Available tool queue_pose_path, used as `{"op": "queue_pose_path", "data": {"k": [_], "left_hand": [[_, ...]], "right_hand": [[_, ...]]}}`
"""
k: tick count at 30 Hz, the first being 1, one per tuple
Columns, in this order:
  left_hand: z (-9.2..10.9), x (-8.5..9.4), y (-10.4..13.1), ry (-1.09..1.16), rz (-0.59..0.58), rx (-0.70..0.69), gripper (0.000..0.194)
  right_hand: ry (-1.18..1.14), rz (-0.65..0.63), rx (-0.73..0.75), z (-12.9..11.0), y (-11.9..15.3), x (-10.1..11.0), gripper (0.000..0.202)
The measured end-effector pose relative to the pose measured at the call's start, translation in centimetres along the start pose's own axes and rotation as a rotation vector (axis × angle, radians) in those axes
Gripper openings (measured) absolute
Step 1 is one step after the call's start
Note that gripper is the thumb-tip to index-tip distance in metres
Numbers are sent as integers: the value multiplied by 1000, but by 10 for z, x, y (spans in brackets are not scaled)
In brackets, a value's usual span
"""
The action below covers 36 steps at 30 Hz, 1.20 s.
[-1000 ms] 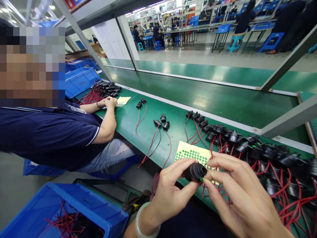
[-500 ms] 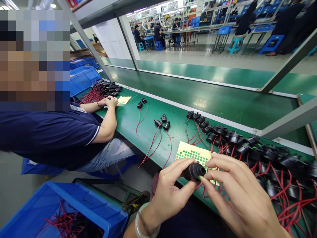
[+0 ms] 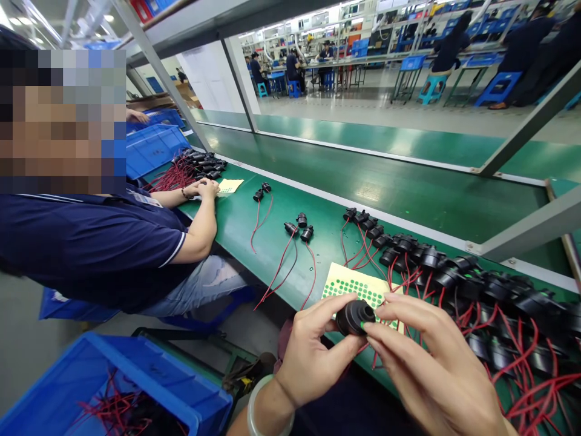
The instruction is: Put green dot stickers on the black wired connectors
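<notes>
My left hand, with a pale bangle at its wrist, grips a small black cylindrical wired part between thumb and fingers. The part's stepped round end is turned toward my right hand. At the tip of my right thumb, against the part's edge, is a small green dot sticker. My right forefinger touches the rim of the part. Behind the hands lies a pale yellow sheet of green dot stickers, partly covered by my fingers.
Many similar black parts with red wires line the green bench at right. Several more lie mid-bench. A co-worker sits at left, hands at another sticker sheet. A blue bin of wired parts stands lower left. Metal posts frame the bench.
The black part has tipped slightly, showing more of its stepped end. My right hand has shifted a little left, its thumb still at the part's edge. The whole view has moved slightly.
</notes>
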<state>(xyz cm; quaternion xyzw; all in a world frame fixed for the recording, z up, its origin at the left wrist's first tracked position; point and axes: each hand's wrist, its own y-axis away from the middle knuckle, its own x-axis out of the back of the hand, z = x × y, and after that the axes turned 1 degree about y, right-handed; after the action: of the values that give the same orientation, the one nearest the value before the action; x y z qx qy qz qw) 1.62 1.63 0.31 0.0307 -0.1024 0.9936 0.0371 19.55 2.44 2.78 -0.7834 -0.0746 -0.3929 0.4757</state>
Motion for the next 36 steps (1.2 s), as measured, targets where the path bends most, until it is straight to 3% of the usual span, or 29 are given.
{"op": "queue_pose_path", "data": {"k": [6, 12, 20, 24, 30, 36], "left_hand": [[-2, 1, 4, 26, 11, 1, 39], [2, 0, 3, -11, 24, 3, 38], [3, -2, 5, -22, -13, 8, 41], [4, -1, 6, -106, 32, -29, 43], [4, 1, 5, -187, 34, -76, 45], [5, -4, 3, -90, -89, -35, 40]], "right_hand": [[-111, 77, -49, -2, 1, -11, 27], [-176, 69, -108, 3, 7, -3, 28], [-42, 73, 17, 0, 14, -9, 34], [16, 77, 86, 2, 15, -16, 35], [-170, 117, -25, 2, 15, -25, 38], [-369, 39, -106, 2, 7, -23, 38]]}}
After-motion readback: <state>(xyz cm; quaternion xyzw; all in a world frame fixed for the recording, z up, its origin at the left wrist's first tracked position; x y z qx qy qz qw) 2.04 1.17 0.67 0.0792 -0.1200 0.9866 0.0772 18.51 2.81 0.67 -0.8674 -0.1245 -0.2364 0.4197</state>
